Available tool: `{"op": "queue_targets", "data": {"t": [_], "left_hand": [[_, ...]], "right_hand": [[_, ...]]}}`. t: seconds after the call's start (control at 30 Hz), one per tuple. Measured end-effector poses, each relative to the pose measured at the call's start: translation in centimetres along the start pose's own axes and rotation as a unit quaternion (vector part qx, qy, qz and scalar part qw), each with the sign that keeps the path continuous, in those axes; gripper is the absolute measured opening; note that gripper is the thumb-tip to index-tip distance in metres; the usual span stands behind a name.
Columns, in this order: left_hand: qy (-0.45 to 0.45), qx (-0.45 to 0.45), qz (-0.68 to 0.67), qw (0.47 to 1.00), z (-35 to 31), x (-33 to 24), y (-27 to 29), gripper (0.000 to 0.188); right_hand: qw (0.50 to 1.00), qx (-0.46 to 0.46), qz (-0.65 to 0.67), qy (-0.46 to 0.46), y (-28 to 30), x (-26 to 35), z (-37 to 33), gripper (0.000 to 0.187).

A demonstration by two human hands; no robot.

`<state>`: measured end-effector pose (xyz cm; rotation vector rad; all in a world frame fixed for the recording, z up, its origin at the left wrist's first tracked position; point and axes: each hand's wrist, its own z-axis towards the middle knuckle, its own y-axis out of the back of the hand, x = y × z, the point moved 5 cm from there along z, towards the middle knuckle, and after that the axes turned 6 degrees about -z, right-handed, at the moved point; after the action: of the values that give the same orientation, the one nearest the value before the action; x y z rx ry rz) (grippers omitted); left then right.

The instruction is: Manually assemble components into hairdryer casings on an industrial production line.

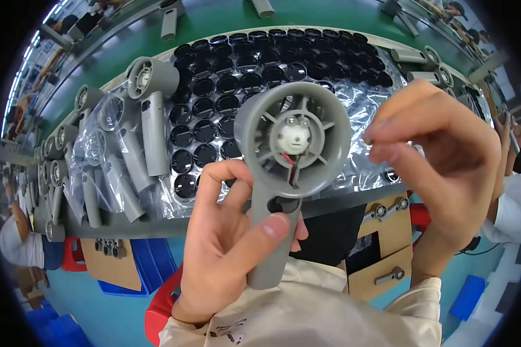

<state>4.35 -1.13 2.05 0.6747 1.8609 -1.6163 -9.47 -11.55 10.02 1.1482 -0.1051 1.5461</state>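
Observation:
In the middle, my left hand [226, 248] is wrapped round the handle of a grey handheld fan housing [272, 263], its thumb pressed on the front. The housing stands upright with its round ring toward me. Inside the ring, spokes hold a white motor hub [296, 139], and a red and a dark wire run down from it. To the right of the ring, apart from it, my right hand [446, 144] is raised with thumb and forefinger brought together in a pinch. Whatever lies between those fingertips, if anything, is too small to make out.
Behind the housing, many round black caps [204, 130] lie in rows on clear plastic [362, 110]. More grey fan housings [153, 127] are heaped at the left, some in plastic bags. Cardboard boxes [396, 266] and a red stool [163, 306] are below the table. Other people sit at both sides.

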Motion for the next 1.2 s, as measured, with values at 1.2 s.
{"op": "queue_targets", "data": {"t": [1.2], "left_hand": [[-0.149,0.018,0.224,0.963,1.8,0.4,1.0,0.043]], "right_hand": [[0.989,0.037,-0.138,0.023,-4.5,-0.2,1.5,0.027]]}}
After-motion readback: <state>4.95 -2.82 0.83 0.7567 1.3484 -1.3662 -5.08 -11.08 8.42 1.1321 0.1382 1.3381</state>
